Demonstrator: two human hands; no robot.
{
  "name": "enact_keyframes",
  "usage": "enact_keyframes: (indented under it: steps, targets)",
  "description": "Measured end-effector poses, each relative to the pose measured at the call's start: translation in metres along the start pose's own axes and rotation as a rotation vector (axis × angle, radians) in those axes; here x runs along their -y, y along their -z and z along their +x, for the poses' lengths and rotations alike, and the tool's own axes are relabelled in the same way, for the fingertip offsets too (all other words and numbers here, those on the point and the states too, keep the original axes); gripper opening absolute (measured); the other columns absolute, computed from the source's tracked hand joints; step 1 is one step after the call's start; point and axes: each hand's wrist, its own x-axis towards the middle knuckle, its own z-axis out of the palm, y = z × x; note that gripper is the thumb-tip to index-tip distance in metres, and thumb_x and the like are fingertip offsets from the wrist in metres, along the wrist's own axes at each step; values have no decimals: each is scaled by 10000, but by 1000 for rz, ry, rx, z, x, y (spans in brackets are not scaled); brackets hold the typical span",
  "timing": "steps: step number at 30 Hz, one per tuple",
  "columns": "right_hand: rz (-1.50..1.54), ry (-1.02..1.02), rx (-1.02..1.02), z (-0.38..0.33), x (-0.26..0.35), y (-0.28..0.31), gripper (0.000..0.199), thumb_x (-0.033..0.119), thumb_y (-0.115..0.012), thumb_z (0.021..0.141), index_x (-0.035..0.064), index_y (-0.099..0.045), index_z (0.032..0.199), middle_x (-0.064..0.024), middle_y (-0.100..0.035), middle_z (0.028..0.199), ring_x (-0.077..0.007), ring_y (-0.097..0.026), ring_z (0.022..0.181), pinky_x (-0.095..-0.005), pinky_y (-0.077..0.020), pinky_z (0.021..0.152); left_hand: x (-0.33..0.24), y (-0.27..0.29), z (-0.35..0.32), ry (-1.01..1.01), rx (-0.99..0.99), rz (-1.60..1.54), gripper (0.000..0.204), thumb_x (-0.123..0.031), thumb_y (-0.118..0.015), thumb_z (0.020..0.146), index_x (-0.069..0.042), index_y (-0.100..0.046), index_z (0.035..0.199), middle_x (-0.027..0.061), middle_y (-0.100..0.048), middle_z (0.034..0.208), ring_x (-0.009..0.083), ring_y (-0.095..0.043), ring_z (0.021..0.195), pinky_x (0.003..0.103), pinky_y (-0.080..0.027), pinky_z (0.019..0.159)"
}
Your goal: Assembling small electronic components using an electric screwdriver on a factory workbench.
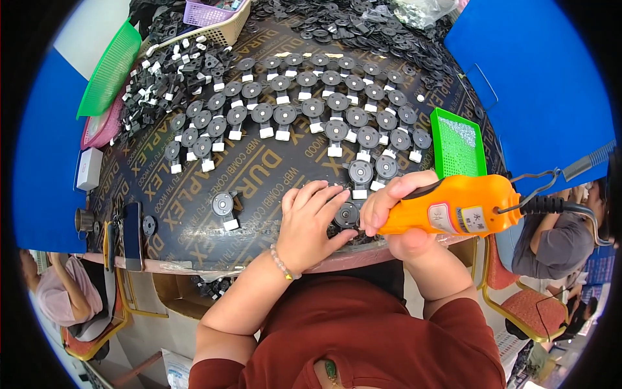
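My right hand [408, 214] is wrapped around an orange electric screwdriver [453, 206], its front end over a round black plastic part [346, 214] near the table's front edge. The tool's tip is hidden by my fingers. My left hand [308, 223] lies beside that part, thumb and forefinger steadying it and the other fingers stretched out. Another round black part with a white block [223, 205] lies alone to the left. Rows of similar black parts with white blocks [337, 131] curve across the table beyond my hands. Just past the tool sits a green tray [442, 154] of small metal pieces.
Heaps of black-and-white pieces [155, 87] and black discs [337, 23] lie on the far table. Green [107, 71] and beige [227, 32] baskets stand left. A phone [133, 233] is near the left edge. The screwdriver's cord [551, 205] and metal hanger [541, 178] extend right.
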Motion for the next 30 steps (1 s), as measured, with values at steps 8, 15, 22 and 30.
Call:
enact_keyframes:
  steps: [8,15,22,30]
  targets:
    - [41,-77,23,-2,-3,2,598,467,-739,780,64,-420,1087,-88,-552,703,-195,-571,567,-333,-500,547,3,-3,0,-17,31,13,516,-286,-799,656,-95,-641,1108,22,-630,1063,249,-503,1139,432,-326,937]
    - [13,-12,-7,-4,-7,2,585,462,-738,778,68,-418,1069,-92,-557,705,-193,-571,555,-332,-503,539,4,-1,0,-15,39,18,507,-288,-798,656,-102,-645,1102,14,-632,1053,247,-505,1134,428,-328,932]
    - [-31,21,60,-4,-5,1,588,500,-684,784,73,-393,1066,-72,-559,701,-182,-575,563,-322,-503,542,4,-2,1,-16,55,26,506,-287,-799,653,-106,-646,1101,8,-636,1052,245,-509,1131,428,-329,928]
    - [-29,-9,56,-3,-4,2,569,478,-692,785,76,-405,1066,-75,-569,711,-184,-582,574,-320,-502,551,4,-2,1,-13,52,24,513,-298,-801,653,-108,-645,1104,-1,-637,1058,245,-510,1132,428,-322,926]
